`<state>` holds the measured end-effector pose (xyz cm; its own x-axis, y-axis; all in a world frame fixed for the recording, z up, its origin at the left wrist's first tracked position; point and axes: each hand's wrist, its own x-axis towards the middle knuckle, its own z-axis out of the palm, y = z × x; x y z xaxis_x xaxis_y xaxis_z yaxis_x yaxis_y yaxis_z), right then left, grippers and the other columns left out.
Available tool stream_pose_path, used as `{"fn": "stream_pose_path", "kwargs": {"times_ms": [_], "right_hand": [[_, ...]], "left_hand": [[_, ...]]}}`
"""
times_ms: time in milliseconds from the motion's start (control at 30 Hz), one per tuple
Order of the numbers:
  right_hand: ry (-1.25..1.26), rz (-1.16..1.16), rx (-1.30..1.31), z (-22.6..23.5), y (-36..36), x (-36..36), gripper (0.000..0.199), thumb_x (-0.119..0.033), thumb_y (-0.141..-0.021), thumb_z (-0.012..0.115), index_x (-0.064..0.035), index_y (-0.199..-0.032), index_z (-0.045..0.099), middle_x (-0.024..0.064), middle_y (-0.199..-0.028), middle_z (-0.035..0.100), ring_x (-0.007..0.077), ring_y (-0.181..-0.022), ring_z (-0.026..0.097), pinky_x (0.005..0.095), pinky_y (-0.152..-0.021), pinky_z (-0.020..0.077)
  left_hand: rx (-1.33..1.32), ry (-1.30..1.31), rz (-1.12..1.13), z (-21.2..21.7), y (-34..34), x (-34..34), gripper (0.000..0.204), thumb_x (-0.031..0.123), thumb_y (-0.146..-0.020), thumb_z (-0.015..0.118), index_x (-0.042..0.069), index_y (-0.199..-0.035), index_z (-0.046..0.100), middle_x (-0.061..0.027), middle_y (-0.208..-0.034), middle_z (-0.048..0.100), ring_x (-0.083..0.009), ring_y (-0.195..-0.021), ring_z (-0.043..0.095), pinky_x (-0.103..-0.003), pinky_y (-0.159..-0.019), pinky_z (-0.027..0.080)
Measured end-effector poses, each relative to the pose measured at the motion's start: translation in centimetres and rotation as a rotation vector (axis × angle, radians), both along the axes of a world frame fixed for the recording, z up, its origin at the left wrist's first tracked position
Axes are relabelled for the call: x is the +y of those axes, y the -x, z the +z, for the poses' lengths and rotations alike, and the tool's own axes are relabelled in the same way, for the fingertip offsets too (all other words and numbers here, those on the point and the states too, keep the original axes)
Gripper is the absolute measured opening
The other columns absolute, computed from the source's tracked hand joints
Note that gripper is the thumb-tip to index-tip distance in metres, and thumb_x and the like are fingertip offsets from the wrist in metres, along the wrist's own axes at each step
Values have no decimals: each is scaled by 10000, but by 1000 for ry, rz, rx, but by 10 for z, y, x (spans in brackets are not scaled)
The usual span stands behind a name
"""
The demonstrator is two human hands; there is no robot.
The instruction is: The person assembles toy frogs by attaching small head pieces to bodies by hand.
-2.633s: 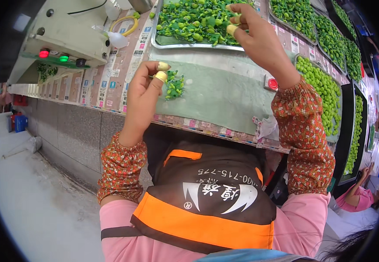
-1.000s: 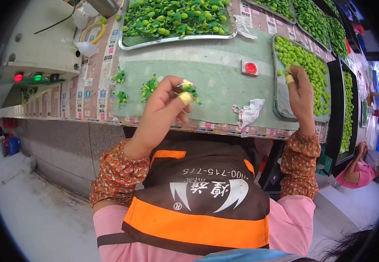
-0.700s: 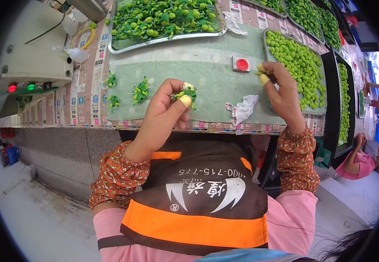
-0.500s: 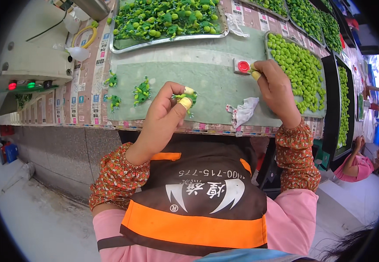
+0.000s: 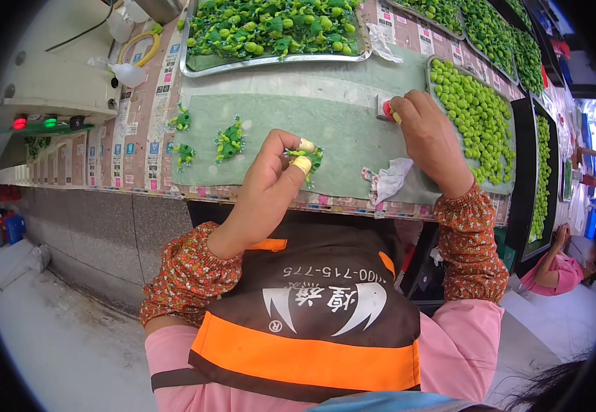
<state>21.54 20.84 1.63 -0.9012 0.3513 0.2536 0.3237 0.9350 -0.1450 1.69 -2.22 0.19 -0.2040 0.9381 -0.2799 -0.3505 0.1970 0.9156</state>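
Observation:
Between the yellow-covered thumb and fingertip of my left hand [image 5: 270, 180] is a small green frog-like figure [image 5: 316, 161], held just above the green mat [image 5: 277, 103]. My right hand [image 5: 432, 137] has its fingers bent together over a small square holder with a round red pad [image 5: 386, 108], partly covering it. Whatever is in those fingertips, if anything, is hidden. Below that hand lies a crumpled white cloth [image 5: 391, 178] with red marks. Left of my left hand, a cluster of green figures [image 5: 229, 141] and two single ones [image 5: 184, 155] rest on the mat.
A metal tray of green figures [image 5: 277, 63] stands at the back. To the right is a tray of light green balls [image 5: 432, 72], with a black tray [image 5: 523, 172] beyond it. A machine [image 5: 51, 106] with red and green lights stands left. Another person [image 5: 555, 271] sits far right.
My right hand has come down over the red pad, its fingertips now at it instead of beside it. My left hand keeps hold of the green figure. The view has shifted slightly.

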Motion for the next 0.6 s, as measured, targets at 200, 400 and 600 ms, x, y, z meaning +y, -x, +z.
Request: {"fn": "stream_pose_path", "kwargs": {"times_ms": [200, 400, 600], "right_hand": [[254, -11, 171, 14, -5, -15, 252, 53, -872, 604, -18, -1113, 606, 158, -971, 612, 372, -897, 622, 443, -758, 517], [729, 56, 326, 23, 3, -74, 198, 17, -934, 671, 11, -1126, 623, 163, -1010, 668, 320, -868, 683, 365, -746, 546], [648, 145, 309, 16, 6, -93, 303, 73, -848, 672, -12, -1131, 606, 178, -941, 631, 387, -826, 641, 441, -708, 529]], "left_hand": [[-143, 15, 0, 2, -7, 4, 154, 84, -1045, 513, 80, -1188, 456, 31, -798, 493, -25, -649, 418, -222, -558, 360], [-205, 47, 1, 1, -13, 7, 141, 110, -1046, 513, 103, -1166, 438, 33, -780, 502, -26, -632, 416, -206, -519, 303], [-193, 65, 23, 4, -17, 8, 158, 69, -1027, 519, 80, -1156, 428, 28, -763, 499, -29, -610, 409, -222, -504, 310]]}}
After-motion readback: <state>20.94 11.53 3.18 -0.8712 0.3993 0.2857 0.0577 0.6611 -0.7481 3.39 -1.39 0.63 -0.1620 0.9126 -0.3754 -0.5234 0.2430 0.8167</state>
